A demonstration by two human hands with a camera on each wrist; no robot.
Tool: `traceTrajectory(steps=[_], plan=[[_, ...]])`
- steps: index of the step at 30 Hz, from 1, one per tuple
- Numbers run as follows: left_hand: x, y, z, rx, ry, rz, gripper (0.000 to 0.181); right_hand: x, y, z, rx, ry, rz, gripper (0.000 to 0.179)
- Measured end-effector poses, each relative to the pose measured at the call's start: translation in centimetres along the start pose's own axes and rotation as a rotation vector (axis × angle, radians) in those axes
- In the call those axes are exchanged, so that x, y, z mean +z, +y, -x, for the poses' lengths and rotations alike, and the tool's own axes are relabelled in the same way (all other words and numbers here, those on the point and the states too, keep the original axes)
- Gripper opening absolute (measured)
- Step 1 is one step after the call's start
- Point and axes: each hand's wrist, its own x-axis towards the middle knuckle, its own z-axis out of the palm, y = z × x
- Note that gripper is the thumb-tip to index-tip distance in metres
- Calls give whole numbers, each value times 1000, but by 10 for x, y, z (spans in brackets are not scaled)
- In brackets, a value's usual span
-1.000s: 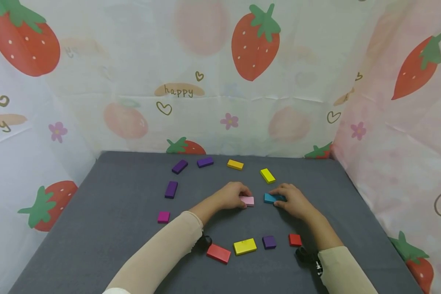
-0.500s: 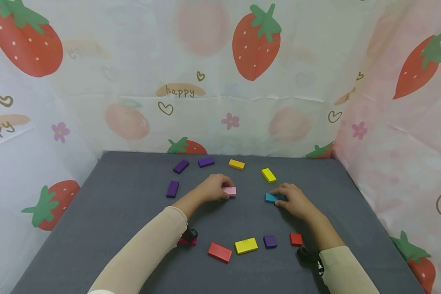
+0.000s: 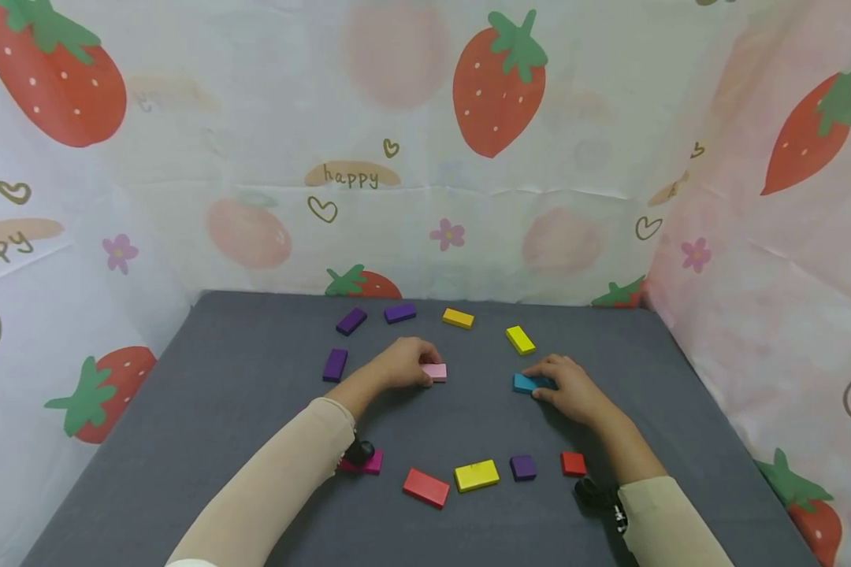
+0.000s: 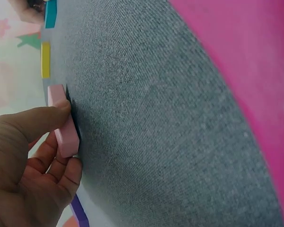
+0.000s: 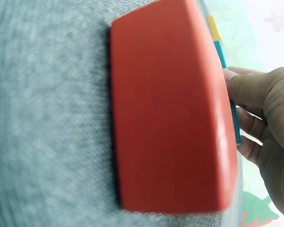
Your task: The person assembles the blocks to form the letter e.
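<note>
My left hand pinches a pink block between thumb and fingers, near the middle of the grey table. The left wrist view shows the thumb across the near face of the pink block and fingertips under its end. To the right, my right hand grips a blue block, thumb on the near side and fingers on the far side. In the right wrist view a large red block stands in front and partly covers the blue block.
Purple blocks, an orange block and a yellow block form an arc behind the hands. Nearer lie a magenta block under the left wrist camera, a coral block, a yellow block and a small purple block.
My left hand has moved left with the pink block, away from the blue block, with only a slight shift in the last half second. The right hand stays put on the blue block.
</note>
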Motion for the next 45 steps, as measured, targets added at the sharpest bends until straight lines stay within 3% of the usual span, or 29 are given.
traceTrajectory(steps=[17,29,45], plan=[[6,10,-5,33,-38,-1,32,1,-3,0,11,0,12,35],[7,12,-6,34,-30,-18,31,-4,-6,-3,-20,-36,55,33],[13,13,-7,-11,-19,-2,32,-5,-40,-36,-95,-92,61,32]])
